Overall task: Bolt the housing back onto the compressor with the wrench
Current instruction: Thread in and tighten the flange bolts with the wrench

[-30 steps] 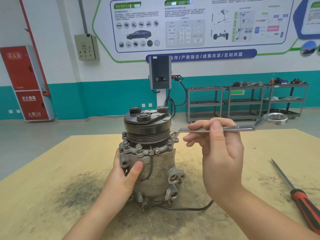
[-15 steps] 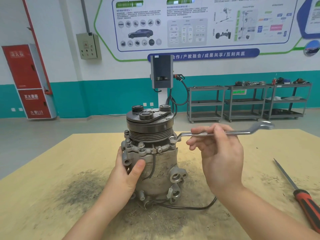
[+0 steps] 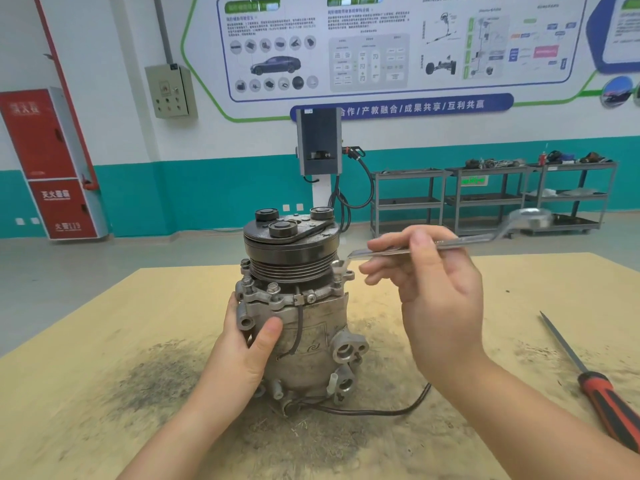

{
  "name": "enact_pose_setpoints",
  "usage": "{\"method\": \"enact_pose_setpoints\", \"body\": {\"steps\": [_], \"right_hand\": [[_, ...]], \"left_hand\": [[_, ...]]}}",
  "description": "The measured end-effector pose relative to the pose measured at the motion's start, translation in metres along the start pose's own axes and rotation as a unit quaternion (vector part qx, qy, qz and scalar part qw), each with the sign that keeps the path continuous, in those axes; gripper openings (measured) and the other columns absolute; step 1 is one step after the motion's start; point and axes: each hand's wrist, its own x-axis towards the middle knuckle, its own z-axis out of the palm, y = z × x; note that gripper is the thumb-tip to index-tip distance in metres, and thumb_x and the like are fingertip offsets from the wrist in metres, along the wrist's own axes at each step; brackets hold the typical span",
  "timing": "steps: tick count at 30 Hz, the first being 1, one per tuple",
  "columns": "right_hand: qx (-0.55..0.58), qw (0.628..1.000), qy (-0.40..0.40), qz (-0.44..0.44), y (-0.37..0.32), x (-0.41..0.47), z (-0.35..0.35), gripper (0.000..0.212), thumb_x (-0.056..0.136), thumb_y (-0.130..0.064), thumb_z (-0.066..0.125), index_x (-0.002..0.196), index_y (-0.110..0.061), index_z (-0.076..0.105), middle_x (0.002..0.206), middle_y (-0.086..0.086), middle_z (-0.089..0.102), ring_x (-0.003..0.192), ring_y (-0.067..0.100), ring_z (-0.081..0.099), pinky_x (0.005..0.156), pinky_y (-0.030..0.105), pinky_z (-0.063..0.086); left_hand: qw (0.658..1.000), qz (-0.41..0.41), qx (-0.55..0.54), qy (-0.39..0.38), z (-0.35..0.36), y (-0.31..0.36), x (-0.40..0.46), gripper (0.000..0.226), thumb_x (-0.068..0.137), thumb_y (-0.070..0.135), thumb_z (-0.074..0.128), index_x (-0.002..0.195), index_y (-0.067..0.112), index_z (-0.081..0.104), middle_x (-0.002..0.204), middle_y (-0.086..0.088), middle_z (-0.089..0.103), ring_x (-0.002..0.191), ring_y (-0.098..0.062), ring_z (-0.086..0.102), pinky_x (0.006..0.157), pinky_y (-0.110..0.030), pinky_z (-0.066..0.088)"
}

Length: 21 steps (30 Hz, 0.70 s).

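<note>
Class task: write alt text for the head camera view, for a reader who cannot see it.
A person's right hand holds a wrench set on a bolt at the rim of an upright compressor, while the left hand grips its body. It stands on a stained wooden table, with a red-handled screwdriver lying to the right.

Bright, even light; wrench (image 3: 460, 241) motion-blurred; edges bowed.

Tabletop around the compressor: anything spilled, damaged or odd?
Yes: a dark, gritty smear stains the table around and left of the compressor, densest near. A loose wire trails from its base. No visible damage.
</note>
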Motion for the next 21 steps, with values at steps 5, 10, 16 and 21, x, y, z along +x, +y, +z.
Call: {"method": "enact_pose_setpoints", "body": {"steps": [5, 10, 16, 21], "right_hand": [[0.119, 0.98, 0.042, 0.155, 0.001, 0.013, -0.007, 0.033, 0.101, -0.004, 0.035, 0.077, -0.003, 0.058, 0.07, 0.012, 0.068, 0.053, 0.022, 0.063, 0.051, 0.027, 0.051], [0.177, 0.954, 0.069, 0.232, 0.006, 0.02, -0.011, 0.037, 0.096, -0.003, 0.038, 0.068, -0.005, 0.062, 0.071, 0.016, 0.067, 0.051, 0.023, 0.06, 0.048, 0.026, 0.049], [0.061, 0.994, 0.048, 0.072, 0.02, 0.0, -0.009, 0.035, 0.103, -0.015, 0.036, 0.081, -0.005, 0.062, 0.079, 0.01, 0.07, 0.061, 0.024, 0.066, 0.056, 0.029, 0.053], [-0.228, 0.922, -0.142, -0.279, 0.017, -0.018, -0.003, 0.027, 0.099, -0.028, 0.053, 0.088, -0.008, 0.068, 0.09, 0.005, 0.069, 0.084, 0.018, 0.067, 0.075, 0.026, 0.056]], "left_hand": [[1.0, -0.007, -0.001, -0.002, 0.0, 0.003, -0.001, 0.12, 0.052, 0.098, 0.052, 0.151, 0.035, 0.028, 0.123, 0.039, 0.057, 0.116, 0.014, 0.053, 0.102, -0.025, 0.041], [1.0, -0.014, 0.005, -0.007, -0.001, 0.005, -0.002, 0.121, 0.05, 0.1, 0.05, 0.148, 0.033, 0.031, 0.118, 0.038, 0.06, 0.108, 0.015, 0.058, 0.088, -0.011, 0.048], [1.0, -0.009, 0.003, -0.011, 0.0, 0.008, -0.003, 0.12, 0.05, 0.1, 0.05, 0.148, 0.032, 0.032, 0.119, 0.037, 0.059, 0.111, 0.014, 0.057, 0.092, -0.018, 0.043], [1.0, -0.013, 0.003, -0.002, 0.0, 0.005, 0.0, 0.124, 0.05, 0.099, 0.052, 0.149, 0.029, 0.031, 0.121, 0.028, 0.063, 0.112, 0.012, 0.057, 0.098, -0.022, 0.044]]}}
